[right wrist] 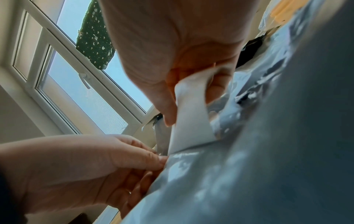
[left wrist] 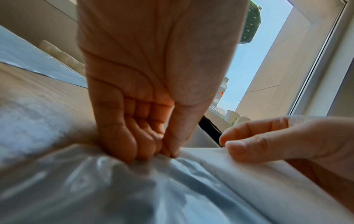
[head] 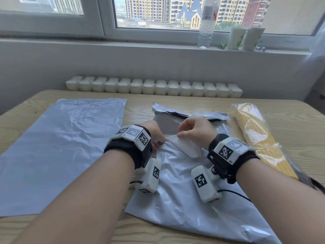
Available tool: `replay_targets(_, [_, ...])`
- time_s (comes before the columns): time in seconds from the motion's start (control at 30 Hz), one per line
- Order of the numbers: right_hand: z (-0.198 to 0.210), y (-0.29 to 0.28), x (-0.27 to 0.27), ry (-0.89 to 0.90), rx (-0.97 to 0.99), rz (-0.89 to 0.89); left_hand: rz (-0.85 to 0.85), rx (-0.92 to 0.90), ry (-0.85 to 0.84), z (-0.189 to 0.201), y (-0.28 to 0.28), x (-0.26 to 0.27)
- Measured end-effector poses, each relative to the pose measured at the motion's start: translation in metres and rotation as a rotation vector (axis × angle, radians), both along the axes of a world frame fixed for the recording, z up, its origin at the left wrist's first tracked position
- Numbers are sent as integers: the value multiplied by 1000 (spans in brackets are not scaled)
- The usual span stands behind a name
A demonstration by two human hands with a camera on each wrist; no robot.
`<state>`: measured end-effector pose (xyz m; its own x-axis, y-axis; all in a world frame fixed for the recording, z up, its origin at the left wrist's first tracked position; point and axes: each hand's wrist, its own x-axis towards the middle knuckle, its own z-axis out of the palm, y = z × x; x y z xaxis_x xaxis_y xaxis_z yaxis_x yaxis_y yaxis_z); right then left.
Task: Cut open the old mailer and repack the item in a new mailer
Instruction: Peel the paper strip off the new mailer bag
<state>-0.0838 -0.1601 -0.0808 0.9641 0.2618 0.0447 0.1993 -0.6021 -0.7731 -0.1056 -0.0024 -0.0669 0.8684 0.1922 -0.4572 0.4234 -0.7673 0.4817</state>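
Observation:
A grey plastic mailer [head: 179,191] lies crumpled on the table in front of me. My left hand [head: 159,143] pinches the mailer's film near its far end, thumb against curled fingers [left wrist: 145,145]. My right hand [head: 181,132] pinches one end of a white strip [head: 186,147] that lifts off the mailer [right wrist: 249,166]; the strip [right wrist: 191,121] curls up between its thumb and finger. Behind the hands lies a grey mailer with a torn-open mouth and a dark inside [head: 190,114]. A long clear pack of yellow spaghetti [head: 258,138] lies at the right.
Another grey mailer [head: 61,147] lies flat on the left of the wooden table [head: 140,101]. A white radiator [head: 153,88] runs behind the table. On the window sill stand a clear bottle [head: 205,29] and two paper cups [head: 246,39].

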Motion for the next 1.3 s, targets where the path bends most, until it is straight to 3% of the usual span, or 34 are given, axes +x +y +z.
replay_targets(1.3, [-7,-8,0,38,65,-51,-4,2,38,-2,-2,6])
